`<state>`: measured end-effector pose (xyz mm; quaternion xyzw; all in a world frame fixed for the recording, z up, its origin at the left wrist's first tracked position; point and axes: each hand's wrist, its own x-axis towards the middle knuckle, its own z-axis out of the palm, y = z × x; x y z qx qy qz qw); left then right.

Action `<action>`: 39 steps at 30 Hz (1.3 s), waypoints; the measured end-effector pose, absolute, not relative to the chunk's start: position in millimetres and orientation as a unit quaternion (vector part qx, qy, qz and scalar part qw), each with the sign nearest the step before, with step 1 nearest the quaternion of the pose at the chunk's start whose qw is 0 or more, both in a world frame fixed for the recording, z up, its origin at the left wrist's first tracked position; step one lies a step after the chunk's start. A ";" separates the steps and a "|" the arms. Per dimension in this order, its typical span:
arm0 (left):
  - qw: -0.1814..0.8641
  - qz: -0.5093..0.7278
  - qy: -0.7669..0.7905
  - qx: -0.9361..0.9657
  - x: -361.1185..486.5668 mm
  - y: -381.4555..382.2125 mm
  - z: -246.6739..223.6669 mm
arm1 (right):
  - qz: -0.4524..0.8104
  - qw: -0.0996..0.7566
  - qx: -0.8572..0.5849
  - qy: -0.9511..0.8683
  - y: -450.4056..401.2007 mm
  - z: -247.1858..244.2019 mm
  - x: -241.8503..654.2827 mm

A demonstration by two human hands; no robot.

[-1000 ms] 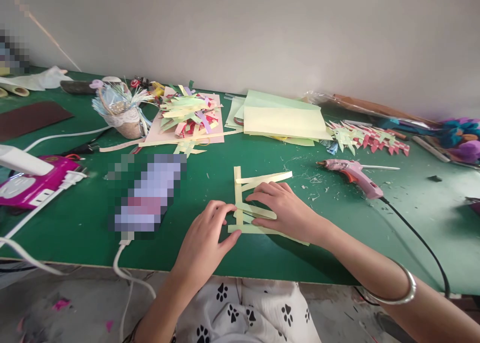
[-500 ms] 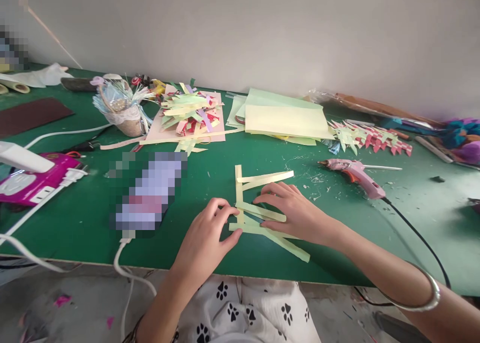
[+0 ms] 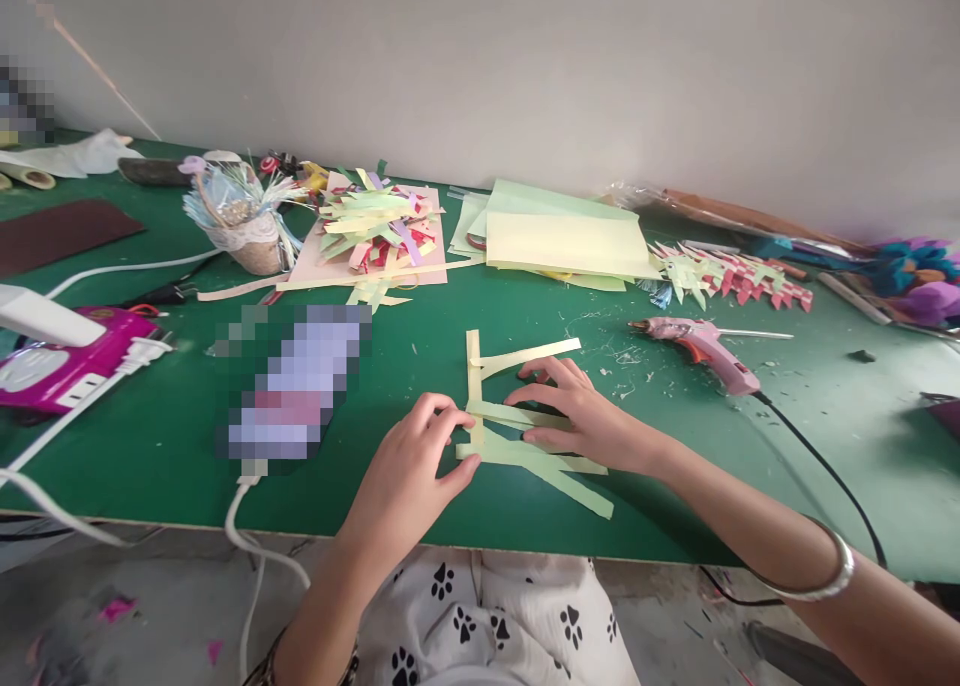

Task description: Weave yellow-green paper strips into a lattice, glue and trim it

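A long pale-yellow paper strip (image 3: 474, 351) lies upright on the green table, with shorter strips branching off its right side. The upper pale-yellow branch (image 3: 540, 353) slants to the right. Below it are a light-green folded strip (image 3: 495, 412) and a lower light-green strip (image 3: 574, 491) that angles downward. My left hand (image 3: 416, 471) rests at the left ends of the strips, index fingertip touching near the junction, thumb apart from it beside the lower strip. My right hand (image 3: 585, 411) hovers over the branches with spread, bent fingers, its thumb touching the light-green folded strip.
A pink glue gun (image 3: 705, 351) lies to the right, its black cord trailing forward. Behind are paper sheets (image 3: 566, 241), a pile of cut strips (image 3: 375, 221) and a lace-trimmed pot (image 3: 259, 246). At left are a blurred phone-like object (image 3: 300, 386) and a magenta device (image 3: 71, 361).
The upper folded strip's two parted layers have come together into one slanting branch. My right hand has shifted slightly; my left hand stays at the left ends.
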<state>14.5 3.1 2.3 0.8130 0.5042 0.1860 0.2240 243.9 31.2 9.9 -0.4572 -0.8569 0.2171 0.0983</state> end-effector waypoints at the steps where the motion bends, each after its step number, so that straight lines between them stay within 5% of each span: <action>1: 0.223 0.185 0.504 0.814 14.2 3.0 2.0 | 0.220 0.100 -0.456 -0.857 32.1 10.2 244.1; 18: 0.206 0.173 0.495 0.826 13.2 1.9 1.7 | 0.198 0.163 -0.460 -0.850 33.8 19.8 257.5; 28: 0.170 0.172 0.480 0.843 13.3 1.9 0.7 | 0.133 0.082 -0.490 -0.858 -18.7 13.9 249.4; 39: 0.154 0.169 0.470 0.853 13.5 1.3 -1.6 | 0.090 0.095 -0.509 -0.851 -16.6 16.4 237.0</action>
